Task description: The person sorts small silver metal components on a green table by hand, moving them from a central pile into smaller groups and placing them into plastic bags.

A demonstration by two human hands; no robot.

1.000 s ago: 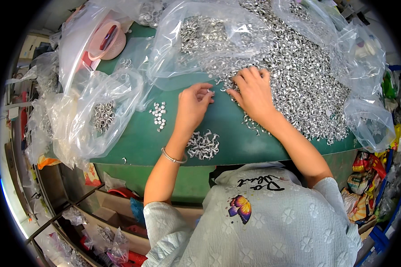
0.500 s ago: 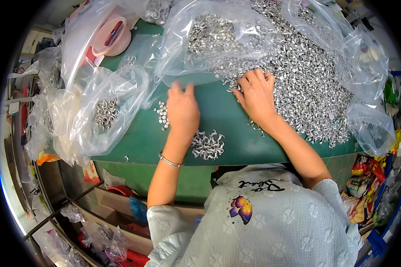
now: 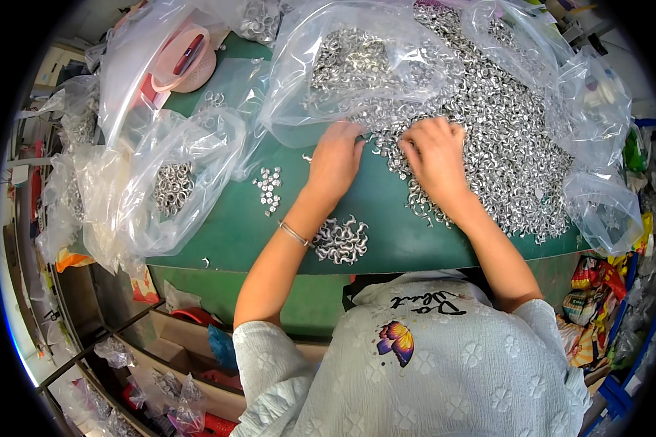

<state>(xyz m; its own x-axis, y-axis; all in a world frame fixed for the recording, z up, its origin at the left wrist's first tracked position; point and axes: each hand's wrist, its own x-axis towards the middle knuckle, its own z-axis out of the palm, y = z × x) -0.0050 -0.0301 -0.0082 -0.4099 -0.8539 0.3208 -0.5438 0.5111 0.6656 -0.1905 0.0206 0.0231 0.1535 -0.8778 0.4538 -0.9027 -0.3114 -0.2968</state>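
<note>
A big heap of small curved silvery metal pieces [image 3: 503, 138] spreads over the green table. My right hand [image 3: 437, 156] rests on the heap's left part, fingers curled down among the pieces; whatever they pinch is hidden. At the heap's left edge, beside a clear plastic bag [image 3: 291, 109], my left hand [image 3: 335, 160] has its fingers drawn together at the tips. Anything held there is too small to make out. Below my left wrist lies a small pile of curved metal pieces [image 3: 341, 240]. Further left is a cluster of small round silvery pieces [image 3: 268, 188].
An open clear bag [image 3: 200, 211] with metal rings [image 3: 173, 188] stands on the left. Behind it is a pink basket [image 3: 197, 69] holding a dark red object [image 3: 189, 54]. The table's near edge [image 3: 270, 272] runs before me; colourful packets [image 3: 594, 284] sit at the lower right.
My left hand has moved right, from beside the round pieces to the heap's edge. My right hand has shifted slightly right, and more curved pieces lie spread along the heap's near left side.
</note>
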